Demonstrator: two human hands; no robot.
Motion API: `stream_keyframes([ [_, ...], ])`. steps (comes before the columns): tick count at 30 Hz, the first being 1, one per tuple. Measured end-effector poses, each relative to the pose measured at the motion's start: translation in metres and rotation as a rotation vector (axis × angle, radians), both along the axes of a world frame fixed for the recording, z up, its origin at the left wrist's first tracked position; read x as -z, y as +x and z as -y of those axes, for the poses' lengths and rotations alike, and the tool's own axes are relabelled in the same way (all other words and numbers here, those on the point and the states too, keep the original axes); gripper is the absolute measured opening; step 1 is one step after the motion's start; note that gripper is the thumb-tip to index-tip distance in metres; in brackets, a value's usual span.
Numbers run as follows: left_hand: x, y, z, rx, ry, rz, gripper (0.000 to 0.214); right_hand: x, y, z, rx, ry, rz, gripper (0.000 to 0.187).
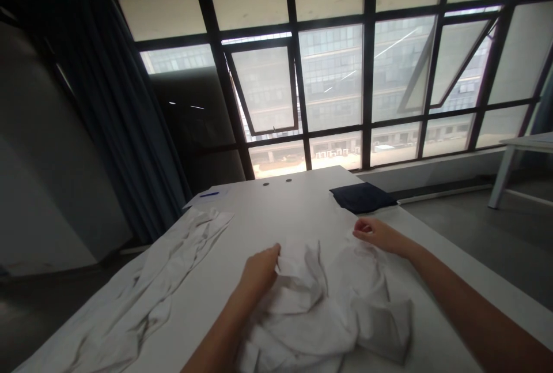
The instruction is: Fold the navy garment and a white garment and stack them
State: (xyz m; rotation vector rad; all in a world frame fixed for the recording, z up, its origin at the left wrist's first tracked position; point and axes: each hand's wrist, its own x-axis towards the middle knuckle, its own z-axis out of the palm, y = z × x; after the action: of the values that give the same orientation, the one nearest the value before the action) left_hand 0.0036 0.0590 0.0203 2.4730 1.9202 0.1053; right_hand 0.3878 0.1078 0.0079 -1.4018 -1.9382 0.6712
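A crumpled white garment (311, 327) lies in front of me on the white table, its exact kind not clear from the folds. My left hand (261, 266) is closed on its left upper edge, fingers pinching the cloth. On the other side my right hand (375, 234) pinches the garment's right upper part, thumb and fingers together, lifting it slightly. The cloth between the hands sags in loose folds. Its lower end runs out of the bottom of the view.
More rumpled white cloth (159, 281) runs along the table's left side. A folded dark navy cloth (363, 196) lies at the right far edge. A blue pen (209, 194) rests on paper at the far left. Beyond stand windows, a blue curtain (125, 113) and another table (510, 171).
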Motion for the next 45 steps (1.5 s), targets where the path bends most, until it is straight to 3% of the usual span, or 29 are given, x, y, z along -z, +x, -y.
stream_keyframes([
  [3,-0.022,-0.044,-0.012,-0.171,0.150,0.024,0.029,-0.006,0.017,0.003,-0.047,-0.033,0.038,0.036],
  [6,-0.033,-0.099,-0.018,-0.352,0.290,0.082,0.041,-0.015,0.016,0.012,-0.103,-0.097,0.105,0.036],
  [8,-0.031,-0.128,-0.019,-0.432,0.238,0.019,0.057,-0.023,0.006,0.020,-0.200,-0.159,0.152,0.037],
  [10,-0.028,-0.142,-0.017,-0.478,0.136,-0.070,0.065,-0.030,-0.008,0.032,-0.312,-0.199,0.214,0.040],
  [12,-0.029,-0.134,-0.011,-0.400,0.101,-0.110,0.063,-0.036,-0.026,0.046,-0.417,-0.221,0.292,0.040],
  [16,-0.042,-0.066,0.014,0.066,0.149,0.071,0.053,-0.042,-0.065,0.076,-0.567,-0.209,0.449,0.031],
  [18,-0.046,-0.020,0.031,0.306,0.096,0.204,0.064,-0.045,-0.082,0.087,-0.552,-0.100,0.394,0.027],
  [20,-0.045,0.020,0.046,0.513,0.022,0.295,0.090,-0.048,-0.096,0.095,-0.504,0.009,0.216,0.027],
  [22,-0.042,0.048,0.055,0.584,-0.010,0.337,0.100,-0.051,-0.103,0.099,-0.468,0.041,0.055,0.031],
  [24,-0.039,0.059,0.055,0.544,-0.037,0.284,0.077,-0.053,-0.103,0.099,-0.456,-0.020,0.032,0.034],
  [27,-0.042,0.047,0.046,0.394,0.025,0.125,0.026,-0.053,-0.094,0.095,-0.535,-0.162,0.167,0.049],
  [29,-0.051,0.028,0.037,0.289,0.120,0.063,0.013,-0.054,-0.086,0.091,-0.627,-0.208,0.225,0.054],
  [34,-0.074,-0.018,0.026,0.100,0.313,0.002,0.007,-0.064,-0.071,0.083,-0.633,-0.237,0.239,0.043],
  [36,-0.079,-0.028,0.026,0.059,0.367,-0.015,0.007,-0.071,-0.066,0.081,-0.555,-0.198,0.263,0.041],
  [41,-0.087,-0.045,0.024,0.081,0.485,-0.049,0.009,-0.084,-0.044,0.078,-0.251,0.077,0.392,0.035],
  [45,-0.095,-0.078,0.023,0.046,0.642,-0.051,0.012,-0.093,-0.012,0.076,-0.217,0.119,0.323,0.032],
])
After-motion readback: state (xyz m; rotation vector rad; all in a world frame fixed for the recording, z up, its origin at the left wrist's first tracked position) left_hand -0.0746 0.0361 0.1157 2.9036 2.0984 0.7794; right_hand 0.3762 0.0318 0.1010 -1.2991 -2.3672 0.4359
